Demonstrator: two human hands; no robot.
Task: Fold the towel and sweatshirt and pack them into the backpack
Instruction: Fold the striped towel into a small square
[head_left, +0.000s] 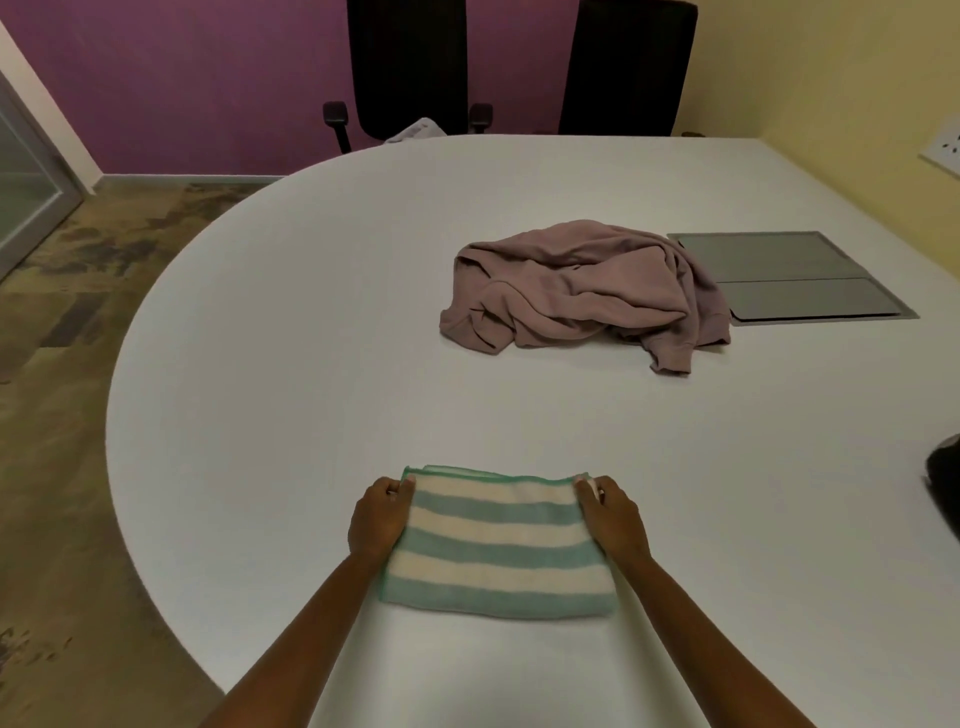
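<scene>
Your left hand (378, 519) and right hand (613, 517) each pinch a far corner of the folded striped towel (498, 545) on the table (311, 338).

On the white rounded tabletop (311, 364), the left hand (378, 519) and right hand (613, 519) pinch the far corners of a folded green-and-cream striped towel (493, 545); a crumpled mauve sweatshirt (582, 291) lies well beyond them.

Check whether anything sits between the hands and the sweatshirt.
Nothing visible does. The left hand and right hand pinch the far corners of the folded towel; only bare table lies between them and the crumpled sweatshirt.
</scene>
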